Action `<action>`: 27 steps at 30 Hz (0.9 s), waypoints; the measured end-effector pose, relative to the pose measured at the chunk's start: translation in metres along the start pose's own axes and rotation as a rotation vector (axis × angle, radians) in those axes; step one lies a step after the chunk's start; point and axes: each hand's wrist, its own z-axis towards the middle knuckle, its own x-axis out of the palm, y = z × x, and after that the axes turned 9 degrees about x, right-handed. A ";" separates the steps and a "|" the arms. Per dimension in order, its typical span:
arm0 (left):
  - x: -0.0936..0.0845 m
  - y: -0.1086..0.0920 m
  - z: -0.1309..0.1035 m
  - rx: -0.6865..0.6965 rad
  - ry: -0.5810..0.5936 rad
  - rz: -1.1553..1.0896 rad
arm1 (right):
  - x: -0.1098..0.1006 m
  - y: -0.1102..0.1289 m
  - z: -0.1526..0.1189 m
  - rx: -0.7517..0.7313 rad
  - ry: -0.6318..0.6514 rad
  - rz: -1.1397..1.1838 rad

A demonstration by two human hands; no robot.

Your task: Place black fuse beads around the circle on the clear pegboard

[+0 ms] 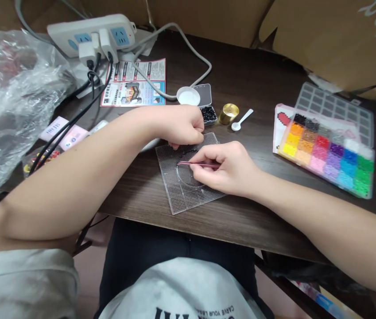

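In my right hand (229, 170) a pair of dark red tweezers (185, 163) is pinched, its bent tip low over a clear pegboard (171, 188). A faint round outline shows on the board around the tip; any bead at the tip is too small to make out. My left hand (184, 126) is curled closed at the board's far edge, and its fingertips are mostly hidden. Just beyond it stands a small open clear box of black beads (209, 115). A gold cup (229, 114) and a small white spoon (242, 119) lie right of that box.
A multicoloured bead case (329, 155) sits at the right, overlapping a grey compartment lid (337, 106) and a pattern sheet (278, 128). A power strip (64, 37) with cables, a printed leaflet (131, 93) and crumpled clear plastic (11, 97) occupy the left.
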 end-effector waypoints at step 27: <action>-0.007 0.017 -0.001 0.070 0.012 -0.127 | -0.010 -0.007 0.008 0.189 -0.031 0.471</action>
